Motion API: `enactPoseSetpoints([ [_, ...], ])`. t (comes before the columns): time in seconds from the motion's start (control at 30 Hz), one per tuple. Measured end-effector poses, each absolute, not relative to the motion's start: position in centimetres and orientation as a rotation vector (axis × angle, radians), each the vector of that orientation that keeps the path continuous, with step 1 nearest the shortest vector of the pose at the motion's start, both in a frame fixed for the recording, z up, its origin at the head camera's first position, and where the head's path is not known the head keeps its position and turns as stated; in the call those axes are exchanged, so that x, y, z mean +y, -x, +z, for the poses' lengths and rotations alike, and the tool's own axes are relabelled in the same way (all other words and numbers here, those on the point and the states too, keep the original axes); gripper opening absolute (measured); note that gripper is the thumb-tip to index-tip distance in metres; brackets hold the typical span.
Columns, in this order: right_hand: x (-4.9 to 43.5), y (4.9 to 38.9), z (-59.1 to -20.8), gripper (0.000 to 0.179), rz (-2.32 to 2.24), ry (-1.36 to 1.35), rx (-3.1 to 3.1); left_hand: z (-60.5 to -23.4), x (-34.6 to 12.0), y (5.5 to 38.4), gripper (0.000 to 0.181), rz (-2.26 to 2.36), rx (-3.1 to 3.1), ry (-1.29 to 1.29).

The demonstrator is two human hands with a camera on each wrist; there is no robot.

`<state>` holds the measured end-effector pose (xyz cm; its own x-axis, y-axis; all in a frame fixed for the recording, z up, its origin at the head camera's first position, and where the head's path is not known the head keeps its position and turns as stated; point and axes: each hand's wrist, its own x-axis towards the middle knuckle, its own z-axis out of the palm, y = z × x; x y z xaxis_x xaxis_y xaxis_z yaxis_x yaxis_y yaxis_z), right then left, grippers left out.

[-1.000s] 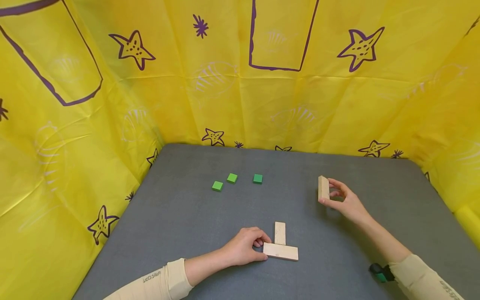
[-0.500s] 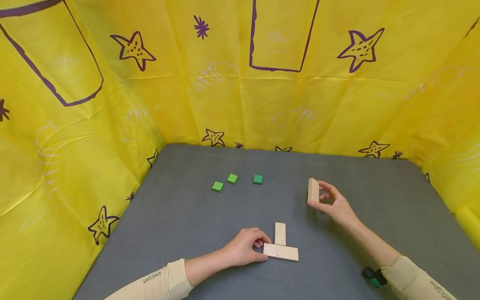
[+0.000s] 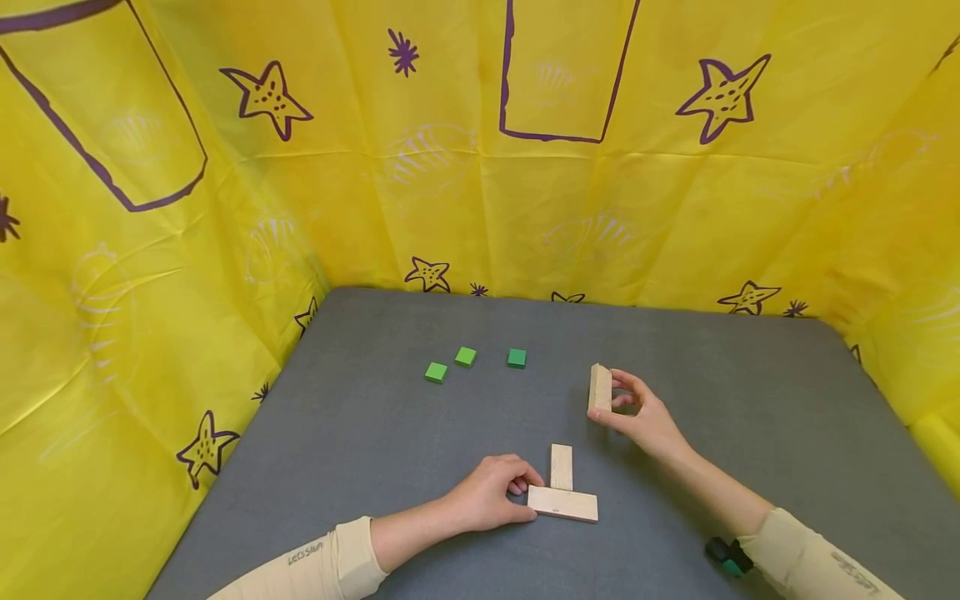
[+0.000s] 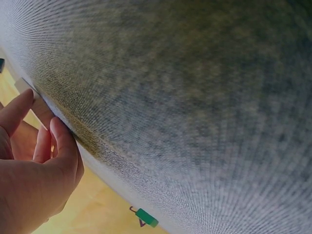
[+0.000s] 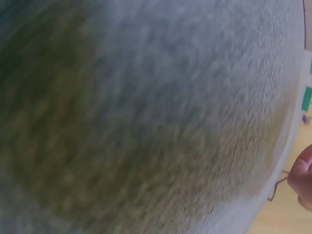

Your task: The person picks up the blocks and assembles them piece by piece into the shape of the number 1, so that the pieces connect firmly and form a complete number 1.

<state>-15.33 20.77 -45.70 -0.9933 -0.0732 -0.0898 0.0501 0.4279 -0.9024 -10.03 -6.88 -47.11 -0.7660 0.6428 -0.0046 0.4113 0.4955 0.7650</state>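
Note:
Two pale wooden blocks lie on the grey table in the head view, forming an upside-down T. My left hand (image 3: 491,496) pinches the left end of the crosswise block (image 3: 564,503) between thumb and fingers; the left wrist view also has this block (image 4: 43,111). Against its far side lies the lengthwise block (image 3: 561,467). Beyond and to the right, my right hand (image 3: 645,421) grips a third wooden block (image 3: 600,389) by its right side, held on edge over the table. Only some fingers (image 5: 303,178) enter the right wrist view.
Toward the back of the grey table (image 3: 360,433) lie a light green square block (image 3: 436,372), a second light green block (image 3: 466,357) and a darker green block (image 3: 517,358). Yellow patterned cloth (image 3: 450,208) walls the table at the back and sides.
My right hand has moved steadily left and slightly nearer, carrying its wooden block toward the two lying ones. The left hand and the blocks on the table stay in place.

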Motion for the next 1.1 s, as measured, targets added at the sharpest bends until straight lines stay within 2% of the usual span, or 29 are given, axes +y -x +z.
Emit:
enactPoseSetpoints([
  [0.67, 17.8, 15.2, -46.7, 0.086, -1.503, -0.014, 2.641, -47.3, -6.9, 10.2, 0.028, 1.134, 2.447, -0.925],
  [1.1, 17.0, 15.5, -47.7, 0.087, -1.361, 0.087, 2.749, -47.4, -7.0, 10.2, 0.028, 1.119, 2.448, -0.928],
])
